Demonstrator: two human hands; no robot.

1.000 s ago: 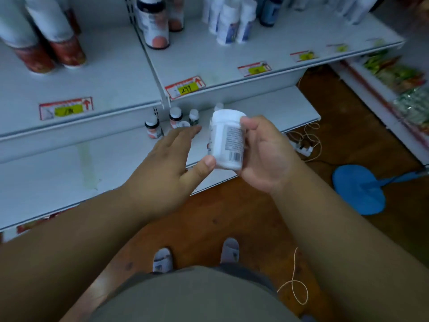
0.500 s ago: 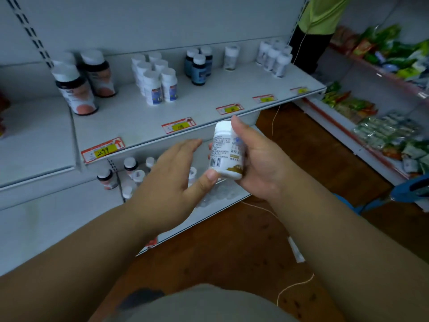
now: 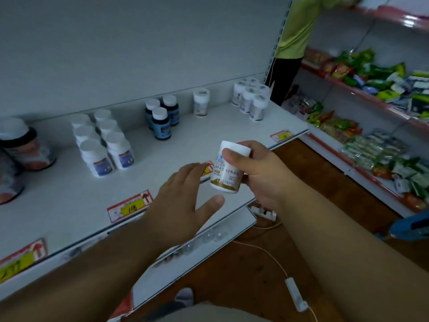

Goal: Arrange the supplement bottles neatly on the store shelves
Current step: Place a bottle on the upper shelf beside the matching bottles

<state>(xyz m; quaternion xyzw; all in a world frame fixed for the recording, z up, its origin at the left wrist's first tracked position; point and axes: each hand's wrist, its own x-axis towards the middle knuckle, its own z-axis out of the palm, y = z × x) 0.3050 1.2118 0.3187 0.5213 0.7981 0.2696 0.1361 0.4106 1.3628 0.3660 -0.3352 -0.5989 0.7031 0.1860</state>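
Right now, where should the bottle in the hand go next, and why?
Probably up and forward to the lone similar bottle on the shelf. The right hand grips the white bottle; the left hand is open beside it, and bare shelf lies around that match.

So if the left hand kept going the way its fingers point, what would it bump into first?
Probably the white bottle that the right hand holds: the left hand points up toward it, fingertips close beside it. Depth is hard to judge.

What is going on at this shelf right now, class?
A person is stocking a store shelf. Their right hand grips a white bottle above the shelf's front edge, while the left hand hovers open beside it without touching. Other bottles already stand in groups further back.
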